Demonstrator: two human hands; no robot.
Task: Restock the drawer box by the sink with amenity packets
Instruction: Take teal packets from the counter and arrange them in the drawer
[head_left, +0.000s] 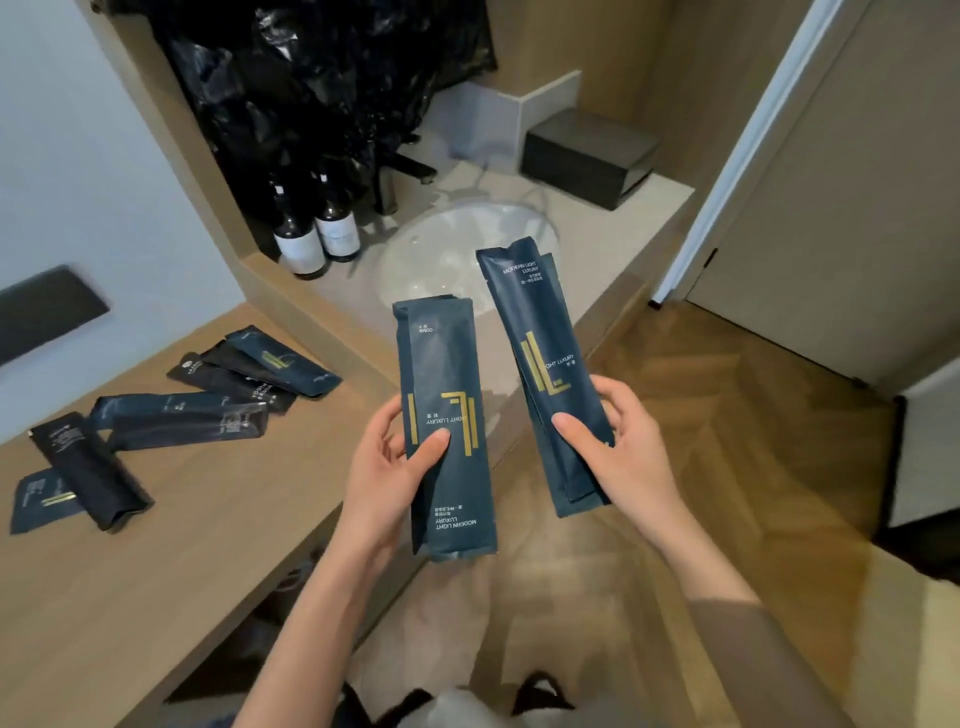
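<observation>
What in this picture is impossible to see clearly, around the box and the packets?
All in the head view:
Dark box by the sink: its inside, hidden by its own closed walls.
Left stack, gripped by the left hand: the count, hidden behind the front packet.
Right stack, in the right hand: likewise.
Bottles: label text, too small.

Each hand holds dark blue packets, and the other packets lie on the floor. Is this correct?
No. The head view shows the other packets lying on the wooden counter, not the floor. The rest holds: the left hand holds blue packets, the right hand more packets.
</observation>
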